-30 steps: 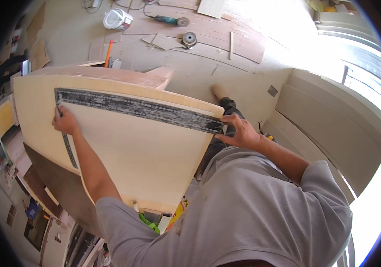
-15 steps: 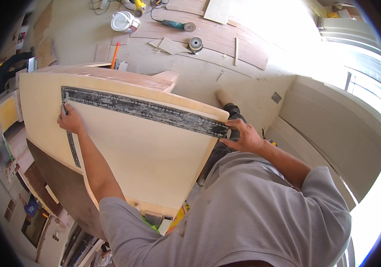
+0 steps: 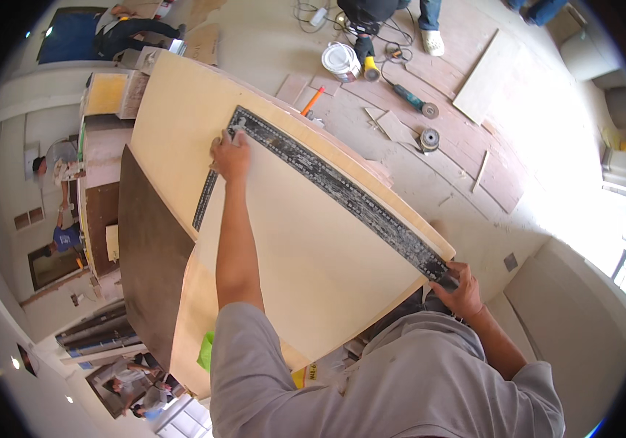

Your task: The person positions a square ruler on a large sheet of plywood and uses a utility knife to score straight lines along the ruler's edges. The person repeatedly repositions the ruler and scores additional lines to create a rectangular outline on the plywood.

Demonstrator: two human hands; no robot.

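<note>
A worn black framing square [image 3: 336,187] lies on a pale cream sheet [image 3: 313,248], which rests on a light plywood panel [image 3: 178,109]. The square's long arm slants from the corner down to the right, near the panel's far edge; its short arm points toward the lower left. My left hand [image 3: 231,157] is closed over the square by its corner, partly covering the short arm. At the other end of the long arm, my right hand [image 3: 463,290] grips the tip between thumb and fingers, beside the panel's right corner.
A dark brown board [image 3: 154,241] lies left of the panel. Beyond it on the floor are a white bucket [image 3: 341,61], an angle grinder [image 3: 415,101], a round spool [image 3: 429,139] and plywood offcuts [image 3: 395,128]. A co-worker's gloved hand [image 3: 364,50] is by a yellow tool [image 3: 371,69].
My view has turned, so the panel and square appear rotated and shifted right. Both hands stay at the square's two ends. A co-worker by the bucket has come into view.
</note>
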